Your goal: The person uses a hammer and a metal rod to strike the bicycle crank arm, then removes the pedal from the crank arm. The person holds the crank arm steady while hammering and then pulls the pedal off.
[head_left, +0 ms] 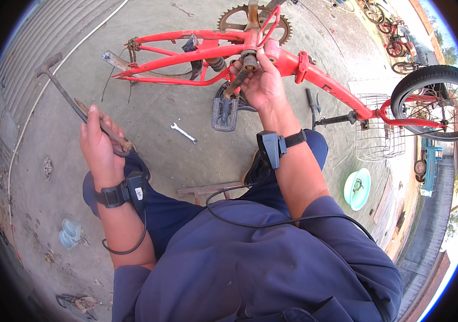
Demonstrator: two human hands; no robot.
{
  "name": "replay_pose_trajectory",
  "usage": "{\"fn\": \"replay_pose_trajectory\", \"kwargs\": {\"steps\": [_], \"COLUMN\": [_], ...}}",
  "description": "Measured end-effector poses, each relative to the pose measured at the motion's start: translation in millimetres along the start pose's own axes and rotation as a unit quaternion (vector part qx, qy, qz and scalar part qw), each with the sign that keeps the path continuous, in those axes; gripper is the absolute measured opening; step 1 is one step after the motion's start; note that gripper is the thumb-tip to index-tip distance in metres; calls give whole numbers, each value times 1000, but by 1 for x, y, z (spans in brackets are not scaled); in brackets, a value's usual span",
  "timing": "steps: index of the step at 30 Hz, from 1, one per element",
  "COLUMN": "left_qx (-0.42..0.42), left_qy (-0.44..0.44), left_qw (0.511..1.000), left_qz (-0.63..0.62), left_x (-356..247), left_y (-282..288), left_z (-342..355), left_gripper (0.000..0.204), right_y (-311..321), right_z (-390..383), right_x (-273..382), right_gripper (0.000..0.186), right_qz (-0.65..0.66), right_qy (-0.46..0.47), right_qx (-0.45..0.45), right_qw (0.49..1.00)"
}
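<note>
My left hand (100, 139) is closed round a hammer (63, 88) with a thin dark handle and a brown, rusty-looking rod (112, 133) lying alongside it. The hammer's head points up and away to the left. In front of me lies a red bicycle frame (207, 53), its front end to the right. My right hand (264, 86) is closed about the upper end of a rusty crank arm (237, 81), thumb by the axle end (249, 60); some fingers are hidden behind the arm. A black pedal (224, 114) hangs from that crank. Beyond the frame shows a toothed chainring (229, 19).
A spanner (184, 133) lies on the concrete between my hands. The front wheel (433, 102) and a wire basket (379, 137) are at the right, near a pale green basin (357, 189). A low wooden stool (202, 191) stands between my legs. A white hose (30, 118) runs along the left.
</note>
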State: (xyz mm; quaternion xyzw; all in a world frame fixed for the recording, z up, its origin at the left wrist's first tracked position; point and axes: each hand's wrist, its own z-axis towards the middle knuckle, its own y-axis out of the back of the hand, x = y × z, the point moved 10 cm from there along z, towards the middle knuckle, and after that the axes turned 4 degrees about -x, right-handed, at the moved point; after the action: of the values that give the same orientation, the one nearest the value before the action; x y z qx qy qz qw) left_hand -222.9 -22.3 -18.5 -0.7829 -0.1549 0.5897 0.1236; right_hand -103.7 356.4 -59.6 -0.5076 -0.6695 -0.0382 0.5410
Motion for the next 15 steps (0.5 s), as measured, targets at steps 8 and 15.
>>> {"fn": "replay_pose_trajectory", "kwargs": {"steps": [8,15], "left_qx": [1,2], "left_qy": [10,9], "left_qw": [1000,1000], "left_qz": [-4,0], "left_x": [2,1], "left_y": [-1,-1], "left_z": [0,-1], "left_gripper": [26,26], "right_y": [-5,4], "right_z": [1,0], "right_x": [-1,-5], "right_gripper": [52,49], "right_qz": [19,21], "right_qy": [1,-8], "right_qx": [46,8], "right_qw": [999,1000]}}
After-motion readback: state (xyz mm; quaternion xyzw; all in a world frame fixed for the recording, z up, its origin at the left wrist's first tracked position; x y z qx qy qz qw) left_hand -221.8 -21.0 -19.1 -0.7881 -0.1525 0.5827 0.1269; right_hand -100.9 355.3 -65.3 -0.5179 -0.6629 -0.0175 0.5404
